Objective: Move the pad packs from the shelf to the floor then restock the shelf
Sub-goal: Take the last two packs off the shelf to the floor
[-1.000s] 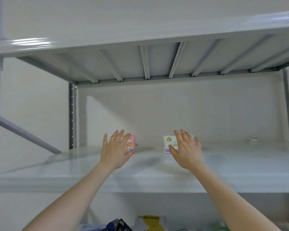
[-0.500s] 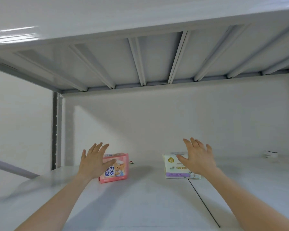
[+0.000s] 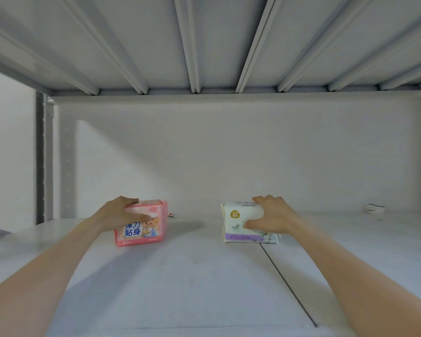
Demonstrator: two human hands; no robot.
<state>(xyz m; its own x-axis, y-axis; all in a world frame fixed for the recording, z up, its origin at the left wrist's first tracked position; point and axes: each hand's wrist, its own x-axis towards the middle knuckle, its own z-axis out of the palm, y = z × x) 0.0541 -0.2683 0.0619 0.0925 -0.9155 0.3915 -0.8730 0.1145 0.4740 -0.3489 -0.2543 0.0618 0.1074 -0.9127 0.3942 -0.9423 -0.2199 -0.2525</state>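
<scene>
The pink pad pack shows blue characters "弹力贴身". To its right, the white pad pack has "275" and "10" on its purple band.

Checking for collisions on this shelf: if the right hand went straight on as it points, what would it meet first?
The right hand grips the white pad pack, so that comes first; beyond it, apparently only the back wall, though the gap is unclear.
</scene>
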